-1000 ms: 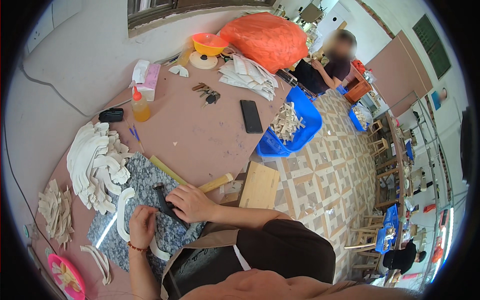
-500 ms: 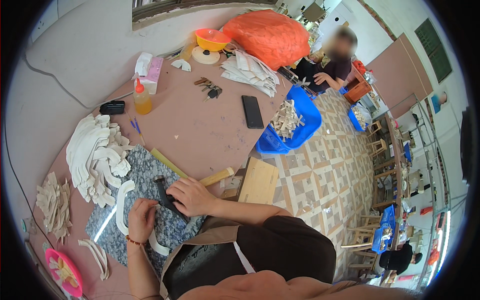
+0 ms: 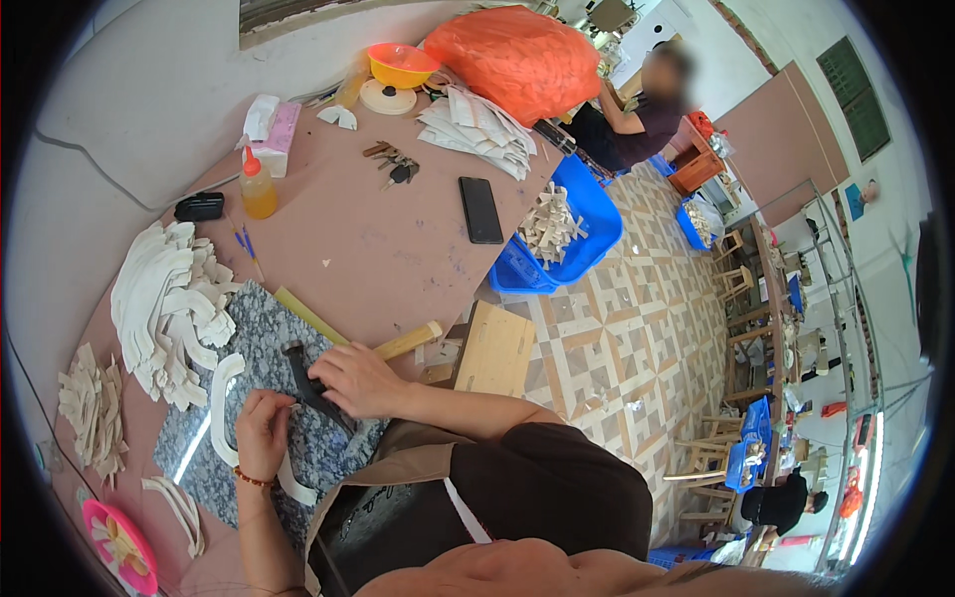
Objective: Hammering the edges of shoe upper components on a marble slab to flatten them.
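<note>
Curved white strip (image 3: 218,406) lies on a speckled stone slab (image 3: 261,318), just left of the person's left hand. Farthest left on the brownish surface (image 3: 328,229), a heap of narrow beige strips (image 3: 92,410) sits near the wall (image 3: 119,149), with a pink bowl (image 3: 151,569) of pale pieces below it. Next comes a large pile of white strips (image 3: 164,308), partly overlapping the slab's edge; a few loose slender strips (image 3: 184,505) lie below the slab's left corner. Past the curved strip, the left hand (image 3: 264,430), a beaded bracelet (image 3: 253,479) at its wrist, is over the slab, its fingers bunched in a narrow grip; I cannot tell whether they pinch anything. Another curved white piece (image 3: 292,484) shows beside that wrist. To the right, the right hand (image 3: 356,380) has its grip closed over a hammer (image 3: 298,370), dark head resting slantwise over the slab, pale wooden handle jutting out beyond the knuckles. A yellowish flat stick (image 3: 306,314) lies along the slab's upper edge. Farther right are a black phone (image 3: 480,210), a wooden board (image 3: 494,350), a blue basket (image 3: 595,224) of cut pieces and a seated person (image 3: 645,127) in dark clothes.
</note>
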Motion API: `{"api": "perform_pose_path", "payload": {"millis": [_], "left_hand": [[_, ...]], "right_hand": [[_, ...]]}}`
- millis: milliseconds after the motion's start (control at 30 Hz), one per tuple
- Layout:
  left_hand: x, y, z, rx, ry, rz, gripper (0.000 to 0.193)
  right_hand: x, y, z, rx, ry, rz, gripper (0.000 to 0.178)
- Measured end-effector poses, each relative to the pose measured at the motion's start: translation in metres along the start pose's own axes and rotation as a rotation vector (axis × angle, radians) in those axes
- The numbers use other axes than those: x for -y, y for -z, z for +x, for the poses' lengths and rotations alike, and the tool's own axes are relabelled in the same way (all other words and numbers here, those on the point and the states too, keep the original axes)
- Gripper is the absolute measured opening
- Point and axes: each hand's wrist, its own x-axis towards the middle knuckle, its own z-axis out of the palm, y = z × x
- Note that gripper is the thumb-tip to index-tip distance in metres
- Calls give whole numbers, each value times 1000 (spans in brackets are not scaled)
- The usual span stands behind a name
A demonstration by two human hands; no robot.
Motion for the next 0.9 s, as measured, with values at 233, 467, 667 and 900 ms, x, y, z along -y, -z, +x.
{"api": "perform_pose_path", "payload": {"millis": [233, 467, 667, 900], "left_hand": [[-27, -18, 13, 189, -90, 136, 25], [-62, -36, 34, 136, -129, 80, 22], [-68, -41, 30, 65, -162, 51, 18], [-60, -37, 32, 99, -298, 92, 19]], "right_hand": [[-2, 104, 8, 192, -262, 75, 42], [19, 168, 8, 271, -287, 190, 37], [34, 161, 18, 498, -253, 154, 34], [36, 169, 18, 483, -345, 162, 32]]}}
